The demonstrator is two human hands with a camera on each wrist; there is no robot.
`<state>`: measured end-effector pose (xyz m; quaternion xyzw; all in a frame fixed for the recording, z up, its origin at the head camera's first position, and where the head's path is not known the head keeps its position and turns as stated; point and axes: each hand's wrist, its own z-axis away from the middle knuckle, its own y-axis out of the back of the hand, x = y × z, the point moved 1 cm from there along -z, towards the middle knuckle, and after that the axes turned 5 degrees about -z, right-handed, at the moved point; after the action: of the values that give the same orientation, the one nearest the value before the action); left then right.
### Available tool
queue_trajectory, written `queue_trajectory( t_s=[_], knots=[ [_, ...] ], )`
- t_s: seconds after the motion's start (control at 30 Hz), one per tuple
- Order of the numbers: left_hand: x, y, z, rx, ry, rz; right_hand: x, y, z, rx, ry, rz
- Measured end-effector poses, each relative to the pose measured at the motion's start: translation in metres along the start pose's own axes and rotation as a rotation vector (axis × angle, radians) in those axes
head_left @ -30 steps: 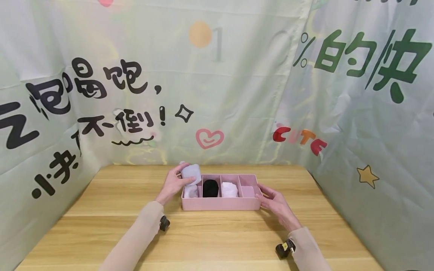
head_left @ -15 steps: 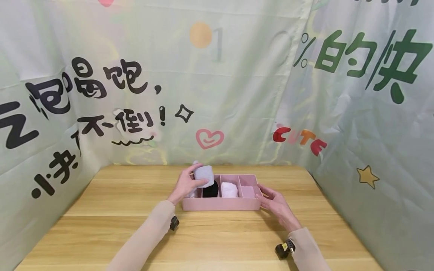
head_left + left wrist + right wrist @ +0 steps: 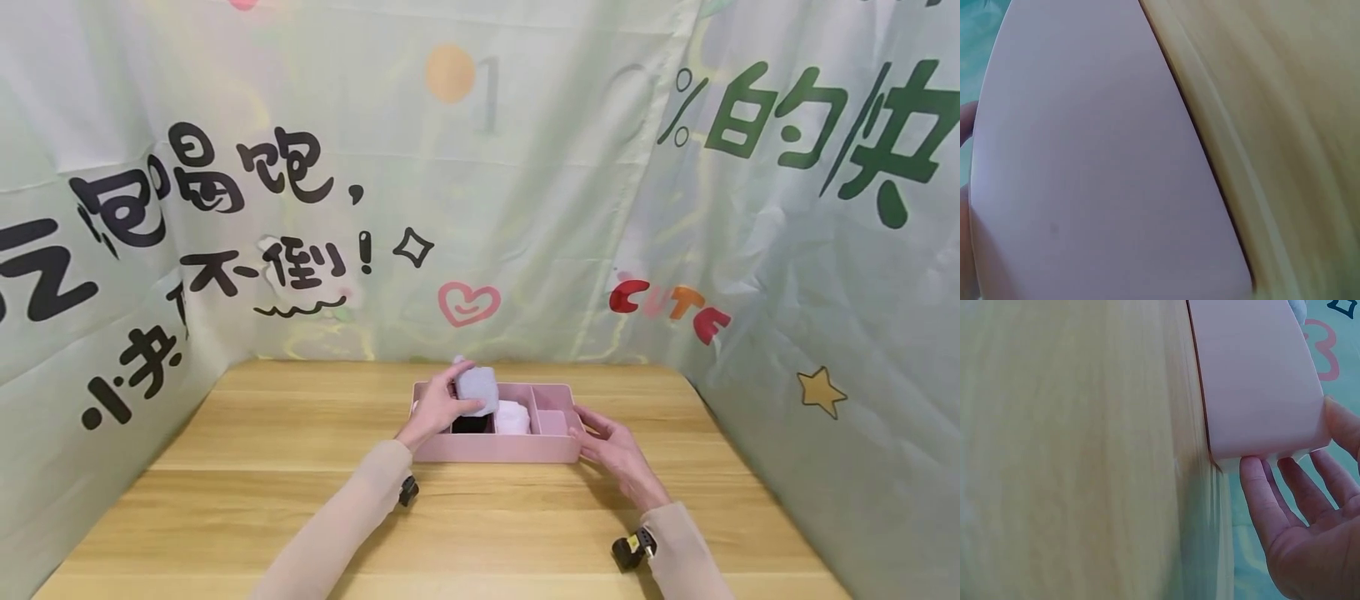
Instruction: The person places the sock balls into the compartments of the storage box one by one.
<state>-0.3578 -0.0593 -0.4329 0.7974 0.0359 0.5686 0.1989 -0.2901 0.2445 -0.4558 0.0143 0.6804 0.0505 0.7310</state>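
My left hand [image 3: 437,410] pinches a folded light-grey cloth bundle [image 3: 477,389] between thumb and fingers. It is over the pink divided box [image 3: 495,450], above the compartment with a black bundle [image 3: 470,426], which it partly covers. To the right, a white folded bundle [image 3: 513,418] fills another compartment. The rightmost compartment [image 3: 553,422] shows bare pink. My right hand [image 3: 619,455] holds the box's right end; in the right wrist view its fingertips [image 3: 1252,467] press the end wall and the thumb lies at the rim. The leftmost compartment is mostly hidden behind my left hand.
The box stands toward the back of a wooden table [image 3: 480,525]. Printed curtains [image 3: 360,325] hang close behind the table and along both sides. In the left wrist view, the box's front wall [image 3: 1085,150] fills most of the picture.
My left hand has carried the light-grey bundle rightward, from above the leftmost compartment to above the black bundle. The right hand stays at the box's end.
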Motion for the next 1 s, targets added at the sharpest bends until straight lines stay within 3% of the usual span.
queue_trajectory(
  t_s=[0.17,0.37,0.53,0.77,1.0],
  knots=[
    [0.003,-0.008,-0.003,-0.020,0.001,-0.019,0.001,0.002,-0.002,0.005,-0.008,-0.009],
    [0.007,-0.019,-0.006,-0.009,-0.051,-0.053,0.000,0.003,-0.003,-0.002,0.000,-0.007],
    [0.007,-0.031,-0.006,-0.038,-0.039,-0.024,0.000,0.002,0.000,-0.008,-0.001,-0.008],
    [0.015,-0.044,-0.010,-0.042,-0.056,-0.052,0.001,0.002,-0.003,0.004,-0.009,0.003],
    [0.019,-0.059,-0.014,-0.080,-0.014,0.056,0.002,0.002,-0.003,0.008,-0.007,0.012]
  ],
)
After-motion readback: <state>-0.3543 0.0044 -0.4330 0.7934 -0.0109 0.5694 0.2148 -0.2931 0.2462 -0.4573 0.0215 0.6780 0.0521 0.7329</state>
